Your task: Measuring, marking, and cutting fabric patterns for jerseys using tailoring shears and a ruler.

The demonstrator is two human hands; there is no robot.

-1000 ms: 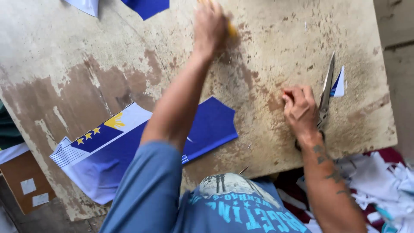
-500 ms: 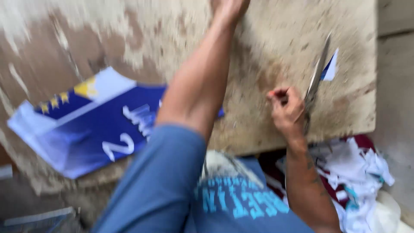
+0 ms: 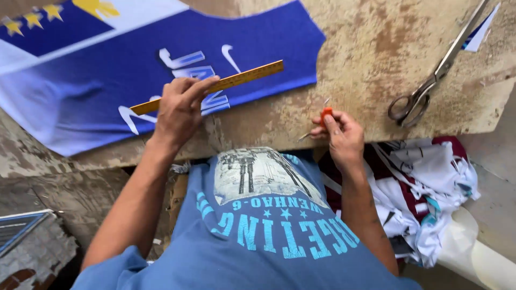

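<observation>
Wearer: blue printed shirt point(image 3: 258, 225) at 6 o'clock, both forearms reaching up toward the tabletop point(image 3: 376, 64).
Right hand point(image 3: 341, 134): near the tabletop's front edge; fingers pressed together, pinching a small orange-handled tool point(image 3: 325, 114) with thin metal ends; its exact kind cannot be told.
Left hand point(image 3: 180, 110): at 10 o'clock from the right hand, fingers closed round a yellow ruler point(image 3: 215, 86) near its lower left end.
Ruler: tilted, rising toward 2 o'clock over the blue cloth point(image 3: 161, 64); its free end lies at 11 o'clock from the right hand, well apart from the tool.
Cloth: flat on the tabletop, white markings under the ruler, yellow stars at far 10 o'clock.
Technique (judgement): lay the ruler flat, press it with spread fingers, and bring the tool to its edge; a ruler gripped at one end may pivot.
Scissors point(image 3: 435, 75): closed, at 2 o'clock, untouched.
Cloth heap point(image 3: 430, 182): white and maroon, at 4 o'clock below the tabletop.
</observation>
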